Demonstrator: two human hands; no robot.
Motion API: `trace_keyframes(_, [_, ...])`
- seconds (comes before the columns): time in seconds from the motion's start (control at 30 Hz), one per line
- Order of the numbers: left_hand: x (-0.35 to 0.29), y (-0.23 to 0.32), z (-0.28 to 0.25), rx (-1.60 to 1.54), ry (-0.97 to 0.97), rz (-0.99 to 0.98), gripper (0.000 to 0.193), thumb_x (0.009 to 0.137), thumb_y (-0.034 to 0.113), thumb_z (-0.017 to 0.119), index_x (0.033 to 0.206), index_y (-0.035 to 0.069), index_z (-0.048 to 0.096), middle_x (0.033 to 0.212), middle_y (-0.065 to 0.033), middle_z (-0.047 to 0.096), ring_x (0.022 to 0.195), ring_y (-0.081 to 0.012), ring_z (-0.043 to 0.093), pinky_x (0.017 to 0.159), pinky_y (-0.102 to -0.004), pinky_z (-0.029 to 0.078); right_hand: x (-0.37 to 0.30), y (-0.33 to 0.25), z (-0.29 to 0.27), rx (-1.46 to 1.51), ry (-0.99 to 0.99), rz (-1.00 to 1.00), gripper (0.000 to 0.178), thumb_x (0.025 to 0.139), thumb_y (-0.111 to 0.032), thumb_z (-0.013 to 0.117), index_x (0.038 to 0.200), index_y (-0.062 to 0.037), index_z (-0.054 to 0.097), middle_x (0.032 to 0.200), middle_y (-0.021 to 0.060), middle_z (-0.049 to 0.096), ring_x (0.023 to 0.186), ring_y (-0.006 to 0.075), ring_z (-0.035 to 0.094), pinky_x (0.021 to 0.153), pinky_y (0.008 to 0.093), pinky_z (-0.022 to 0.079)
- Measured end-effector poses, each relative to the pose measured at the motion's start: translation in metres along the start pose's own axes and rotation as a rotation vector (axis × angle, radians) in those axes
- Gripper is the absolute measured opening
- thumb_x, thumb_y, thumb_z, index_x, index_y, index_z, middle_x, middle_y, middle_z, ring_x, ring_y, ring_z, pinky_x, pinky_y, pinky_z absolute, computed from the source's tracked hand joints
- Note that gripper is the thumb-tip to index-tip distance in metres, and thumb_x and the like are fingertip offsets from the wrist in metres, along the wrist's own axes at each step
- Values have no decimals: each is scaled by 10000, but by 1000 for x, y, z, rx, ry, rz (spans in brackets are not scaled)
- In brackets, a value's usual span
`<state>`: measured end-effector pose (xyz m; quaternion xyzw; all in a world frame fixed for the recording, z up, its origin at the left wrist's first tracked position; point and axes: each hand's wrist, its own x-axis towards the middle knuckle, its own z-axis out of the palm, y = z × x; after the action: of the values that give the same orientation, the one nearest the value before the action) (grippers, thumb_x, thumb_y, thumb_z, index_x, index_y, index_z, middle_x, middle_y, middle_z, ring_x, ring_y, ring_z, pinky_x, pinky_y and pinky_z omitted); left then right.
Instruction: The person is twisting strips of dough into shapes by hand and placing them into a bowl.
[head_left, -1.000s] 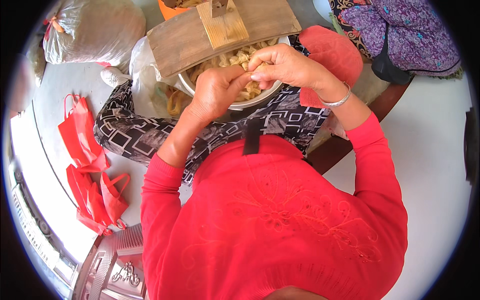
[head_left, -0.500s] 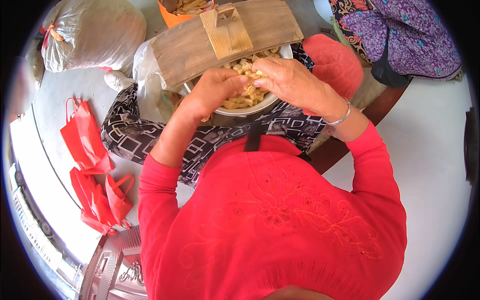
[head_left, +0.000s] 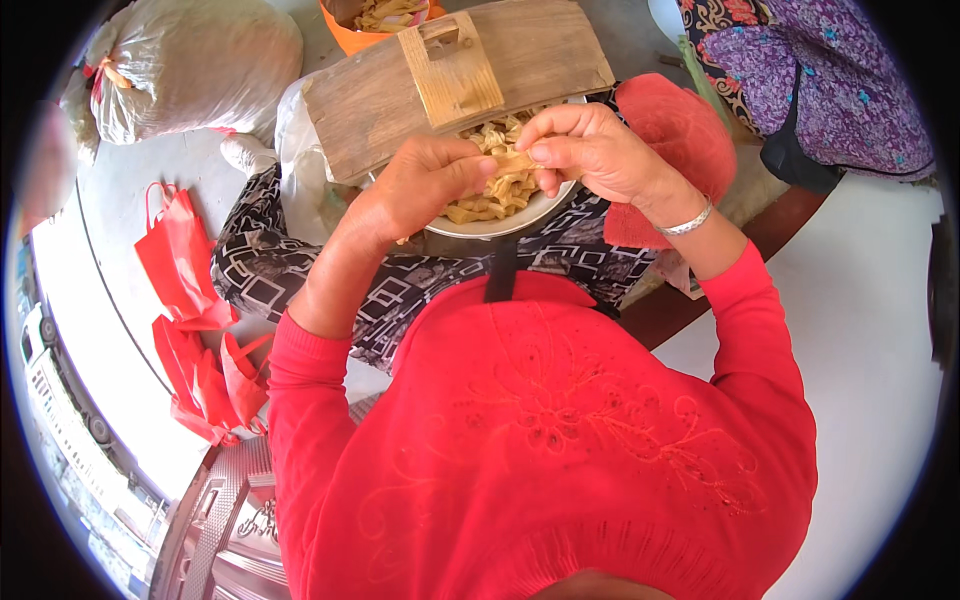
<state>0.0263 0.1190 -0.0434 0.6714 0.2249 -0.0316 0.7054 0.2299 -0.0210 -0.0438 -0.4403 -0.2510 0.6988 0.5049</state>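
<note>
Red carrier bags (head_left: 185,265): several, on the floor, well apart, left of and below the fingers. Tied plastic sack (head_left: 205,75): far left of and above the fingers. Left hand (head_left: 430,180): thumb and forefinger in a narrow pinch, tips directed right, on the left end of a pale yellow strip. Pale yellow strip (head_left: 513,161): one, small; between the two sets of fingertips, rightward of the left, leftward of the right; long axis seemingly crosswise, from hand to hand; neither hand clearly nearer. Beneath the fingers: similar pale pieces (head_left: 493,203), heaped in a white basin (head_left: 540,216). Just beyond the fingers: wooden board (head_left: 550,50), slanting over the basin. Right hand (head_left: 595,160): thumb and fingertips closed on the strip's right end, forefinger arched; remaining fingers partly hidden. Red cushion (head_left: 685,130): right of the fingers, behind the right wrist. Variance from half a second earlier: right hand less bunched over the work, its thumb and forefinger more exposed; more of the strip shows between the hands.
</note>
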Motion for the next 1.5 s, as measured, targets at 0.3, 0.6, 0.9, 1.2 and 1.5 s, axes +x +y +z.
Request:
trace_keyframes(0.3, [11,-15,-23,-122,134,-122,256,966,267,567,925,32,661,664,41,483,568,-42,375,497,-209,295,28,1,9,-400,199,-230,129,949,-105,584,1023,-14,637,700,-29,557,610,36,514,544,203,440])
trace_keyframes(0.6, [24,-20,-61,-209,219,-56,121,958,180,546,1002,71,575,718,22,535,497,-13,351,453,-176,261,70,13,16,-581,441,-432,103,940,-110,604,979,-29,653,728,-33,577,636,38,508,581,197,449])
trace_keyframes(0.9, [42,-30,-64,-261,256,-43,66,926,136,576,946,73,573,710,5,565,509,-27,383,460,-187,282,85,24,2,-560,512,-432,106,905,-95,608,933,3,638,692,21,589,626,87,534,581,243,442])
trace_keyframes(1.2, [52,-56,-53,675,703,110,136,890,136,612,860,4,599,689,-78,620,647,-146,577,609,-325,470,77,42,-3,-1032,678,-570,99,865,-78,625,929,-9,656,846,144,654,739,293,622,681,342,490])
trace_keyframes(1.5, [8,-45,28,-638,337,-79,107,951,155,577,901,79,520,659,-27,544,472,-66,424,419,-206,332,47,52,63,-1254,616,-937,130,840,-173,695,900,-64,663,849,96,663,758,269,637,661,365,504])
